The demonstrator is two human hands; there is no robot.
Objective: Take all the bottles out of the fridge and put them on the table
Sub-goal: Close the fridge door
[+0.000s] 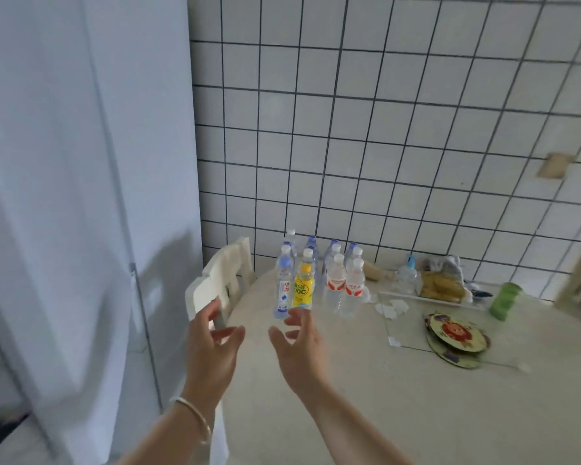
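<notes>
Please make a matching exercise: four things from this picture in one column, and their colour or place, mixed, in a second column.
Things:
1. yellow-capped bottle
2. green cup
3. white chair
4. round cartoon mats

Descriptions:
A. stands beyond the table's left edge
B. front row of the bottle group, yellow label
C. lie flat, right of the bottles
D. stands near the table's far right edge

Pairs: 1-B, 2-D, 3-A, 4-C

Bottles [319, 273] on table [416, 414], fridge [64, 196] left

rear bottles [311, 243] hidden behind front ones.
</notes>
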